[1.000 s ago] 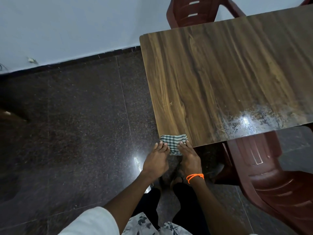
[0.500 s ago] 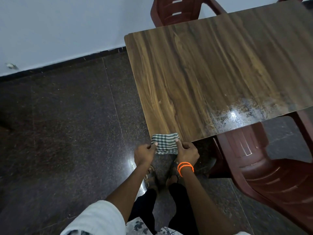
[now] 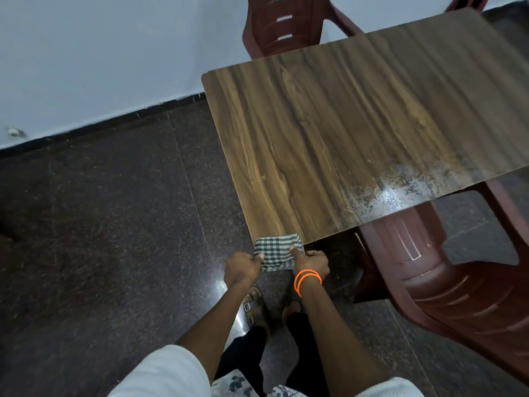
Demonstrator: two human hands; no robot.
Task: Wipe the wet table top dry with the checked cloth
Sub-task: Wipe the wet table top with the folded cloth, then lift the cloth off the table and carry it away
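Note:
The folded green-and-white checked cloth [image 3: 277, 252] hangs off the near left corner of the wooden table top [image 3: 357, 144]. My left hand [image 3: 242, 267] pinches its left edge and my right hand [image 3: 310, 263], with orange bands at the wrist, pinches its right edge, thumbs on top. Most of the cloth is over the floor, just past the table's near edge. A shiny wet patch [image 3: 400, 190] with speckled droplets lies along the table's near right edge.
A dark red plastic chair [image 3: 458, 282] stands tucked under the table's near right side, another chair [image 3: 286, 24] at the far side by the pale wall. Dark polished floor tiles [image 3: 114, 224] stretch to the left. My sandalled feet [image 3: 254, 305] are below the hands.
Both hands went from flat fingers on the cloth to a pinch grip on its two edges, and the cloth has been drawn a little off the table corner. The view shifted.

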